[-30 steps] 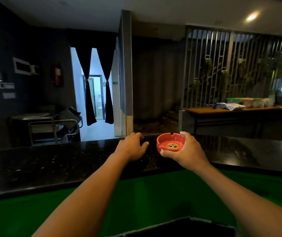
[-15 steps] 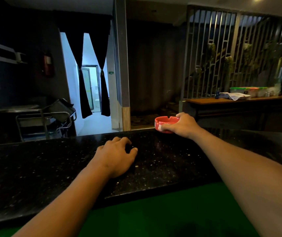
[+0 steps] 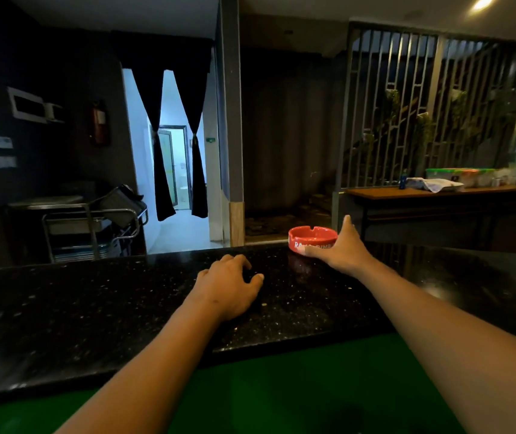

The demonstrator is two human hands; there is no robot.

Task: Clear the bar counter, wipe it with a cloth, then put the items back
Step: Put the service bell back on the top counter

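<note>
Sitting near the far edge of the black bar counter (image 3: 100, 311) is a red ashtray (image 3: 312, 239). It stands flat on the shiny stone, and white letters run along its side. The right hand (image 3: 345, 249) is just beside it, on its right. The fingers are straight and spread, with one finger pointing up behind the ashtray and the thumb lying along the front of it. The thumb looks like it touches the red side, but the hand does not wrap around the ashtray. It is hard to tell if the other fingers touch the rim, because the light is dim there.

The left hand (image 3: 230, 288) rests on the counter, nearer to the person and to the left of the ashtray. Its fingers are loosely bent, with the tips down on the stone, and it holds nothing.

Below the near edge of the counter is a green surface (image 3: 281, 396). Past the counter, a metal cart (image 3: 90, 227) stands on the left by a doorway with dark curtains (image 3: 173, 136). On the right, a wooden table (image 3: 438, 194) has a white cloth (image 3: 435, 184) and some boxes on it.
</note>
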